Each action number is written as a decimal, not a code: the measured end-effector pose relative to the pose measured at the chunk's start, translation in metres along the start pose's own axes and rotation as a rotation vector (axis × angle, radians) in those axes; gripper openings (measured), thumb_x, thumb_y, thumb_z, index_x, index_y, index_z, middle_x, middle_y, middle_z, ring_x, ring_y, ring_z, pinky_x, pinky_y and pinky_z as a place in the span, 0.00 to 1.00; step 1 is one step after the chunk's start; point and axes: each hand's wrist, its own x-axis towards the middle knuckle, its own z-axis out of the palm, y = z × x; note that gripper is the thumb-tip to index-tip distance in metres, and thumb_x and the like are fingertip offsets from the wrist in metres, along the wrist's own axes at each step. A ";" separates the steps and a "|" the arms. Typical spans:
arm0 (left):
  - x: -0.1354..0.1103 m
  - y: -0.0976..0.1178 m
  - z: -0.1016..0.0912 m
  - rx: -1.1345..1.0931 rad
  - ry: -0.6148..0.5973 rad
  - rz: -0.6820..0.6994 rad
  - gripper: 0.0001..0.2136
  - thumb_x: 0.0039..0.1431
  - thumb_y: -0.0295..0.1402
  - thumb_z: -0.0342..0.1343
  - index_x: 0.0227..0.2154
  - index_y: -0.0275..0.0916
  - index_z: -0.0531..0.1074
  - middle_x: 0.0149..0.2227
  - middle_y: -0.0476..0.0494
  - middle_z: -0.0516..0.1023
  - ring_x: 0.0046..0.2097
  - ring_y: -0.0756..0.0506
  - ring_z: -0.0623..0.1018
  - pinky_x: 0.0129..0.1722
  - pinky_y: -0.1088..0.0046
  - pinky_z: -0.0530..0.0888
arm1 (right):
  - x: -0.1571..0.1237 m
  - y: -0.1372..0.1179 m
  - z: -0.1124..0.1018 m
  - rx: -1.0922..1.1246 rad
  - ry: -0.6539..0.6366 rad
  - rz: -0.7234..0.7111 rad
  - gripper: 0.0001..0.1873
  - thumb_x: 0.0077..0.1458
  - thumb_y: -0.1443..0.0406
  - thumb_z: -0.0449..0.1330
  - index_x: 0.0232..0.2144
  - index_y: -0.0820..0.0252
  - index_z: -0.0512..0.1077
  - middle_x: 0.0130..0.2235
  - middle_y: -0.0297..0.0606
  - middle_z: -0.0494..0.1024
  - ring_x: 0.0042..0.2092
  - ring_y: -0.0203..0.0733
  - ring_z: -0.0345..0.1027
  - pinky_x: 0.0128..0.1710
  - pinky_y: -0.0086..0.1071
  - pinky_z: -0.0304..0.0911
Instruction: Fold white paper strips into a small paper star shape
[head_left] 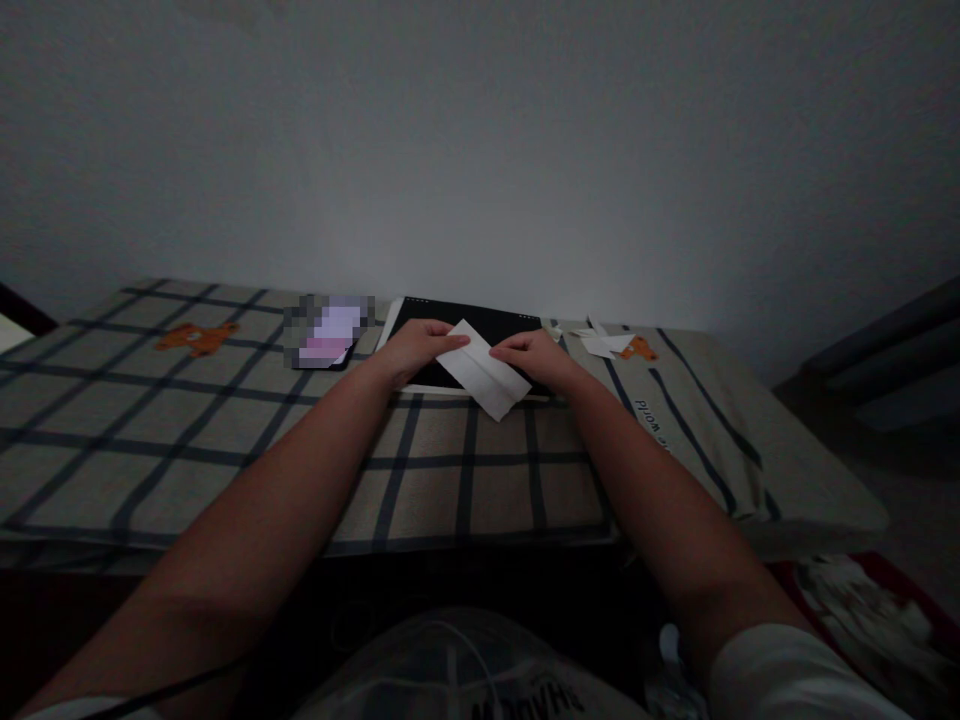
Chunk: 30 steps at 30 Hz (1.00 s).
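A white sheet of paper [487, 378], tilted and with a crease line across it, is held between my two hands. The thumb and fingers of my left hand [420, 350] pinch its upper left edge. My right hand [536, 358] grips the right edge, thumb and fingers closed on it. Beneath the paper lies a flat black notebook or folder [472, 315] with white edges, partly covered by my hands. To its right rest several scraps of white paper [604, 343].
A checked cloth [427, 470] with orange animal patches covers the table, whose back meets a grey wall [480, 150]. At the left stands a lit phone [330, 335], its screen blurred. Low on the right is a red container [870, 610] with pale crumpled stuff.
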 end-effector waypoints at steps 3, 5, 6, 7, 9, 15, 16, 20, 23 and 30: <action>0.000 0.000 0.001 0.008 0.011 0.008 0.13 0.44 0.38 0.68 0.32 0.36 0.80 0.34 0.40 0.81 0.35 0.45 0.78 0.37 0.68 0.73 | 0.000 0.001 0.000 -0.002 -0.001 0.009 0.13 0.51 0.58 0.62 0.32 0.60 0.81 0.35 0.40 0.82 0.36 0.41 0.72 0.34 0.33 0.63; 0.001 0.000 0.001 0.013 0.017 0.006 0.12 0.45 0.38 0.67 0.32 0.37 0.80 0.34 0.39 0.81 0.35 0.45 0.78 0.37 0.67 0.73 | 0.000 0.001 0.000 -0.002 -0.001 0.008 0.13 0.51 0.58 0.63 0.32 0.60 0.81 0.35 0.40 0.82 0.36 0.41 0.72 0.34 0.33 0.63; 0.001 0.000 0.001 0.015 0.021 0.003 0.12 0.45 0.38 0.67 0.31 0.37 0.80 0.34 0.39 0.81 0.34 0.45 0.78 0.37 0.67 0.73 | 0.000 0.001 0.000 -0.002 -0.003 0.009 0.13 0.51 0.58 0.63 0.32 0.60 0.81 0.35 0.40 0.82 0.36 0.41 0.72 0.34 0.33 0.63; 0.002 -0.001 0.001 0.019 0.026 0.001 0.12 0.45 0.38 0.67 0.31 0.37 0.79 0.34 0.39 0.81 0.34 0.44 0.78 0.37 0.67 0.73 | 0.000 0.001 0.000 0.000 -0.005 0.011 0.13 0.51 0.57 0.63 0.33 0.60 0.81 0.35 0.40 0.82 0.36 0.41 0.72 0.34 0.33 0.63; 0.002 -0.001 0.001 0.031 0.042 -0.001 0.12 0.44 0.38 0.67 0.31 0.36 0.79 0.34 0.39 0.81 0.34 0.44 0.78 0.36 0.67 0.73 | 0.000 0.001 0.000 0.004 -0.010 0.013 0.13 0.51 0.57 0.62 0.33 0.60 0.81 0.35 0.40 0.82 0.35 0.41 0.71 0.34 0.33 0.63; 0.000 0.001 0.002 0.056 0.055 0.005 0.11 0.44 0.38 0.67 0.30 0.37 0.79 0.32 0.39 0.81 0.33 0.44 0.77 0.35 0.67 0.72 | -0.001 -0.002 0.000 -0.030 -0.021 0.010 0.13 0.52 0.57 0.62 0.32 0.60 0.81 0.35 0.40 0.81 0.36 0.41 0.71 0.35 0.34 0.64; -0.001 0.002 0.003 0.062 0.062 0.009 0.12 0.44 0.38 0.67 0.30 0.37 0.79 0.32 0.40 0.81 0.33 0.45 0.77 0.35 0.68 0.72 | -0.001 -0.003 0.000 -0.036 -0.020 0.008 0.13 0.52 0.57 0.62 0.32 0.60 0.81 0.35 0.40 0.81 0.36 0.41 0.71 0.35 0.34 0.64; -0.001 0.003 0.003 0.108 0.102 0.038 0.13 0.42 0.40 0.68 0.29 0.36 0.79 0.31 0.41 0.80 0.32 0.46 0.76 0.33 0.70 0.71 | -0.001 -0.004 0.001 -0.032 -0.017 -0.018 0.13 0.51 0.58 0.61 0.30 0.61 0.80 0.33 0.39 0.80 0.35 0.40 0.70 0.34 0.33 0.63; -0.001 0.003 0.003 0.111 0.107 0.042 0.14 0.42 0.41 0.68 0.29 0.37 0.79 0.31 0.42 0.80 0.32 0.46 0.76 0.33 0.70 0.70 | -0.001 -0.003 0.001 -0.010 -0.009 -0.033 0.12 0.51 0.58 0.61 0.29 0.61 0.79 0.31 0.38 0.79 0.33 0.38 0.68 0.31 0.31 0.61; -0.003 0.006 0.003 0.164 0.086 0.030 0.11 0.42 0.39 0.67 0.27 0.37 0.79 0.29 0.44 0.79 0.30 0.48 0.74 0.30 0.72 0.68 | -0.003 -0.006 0.003 0.071 -0.096 0.019 0.12 0.49 0.58 0.62 0.30 0.62 0.78 0.28 0.35 0.75 0.29 0.35 0.64 0.28 0.29 0.58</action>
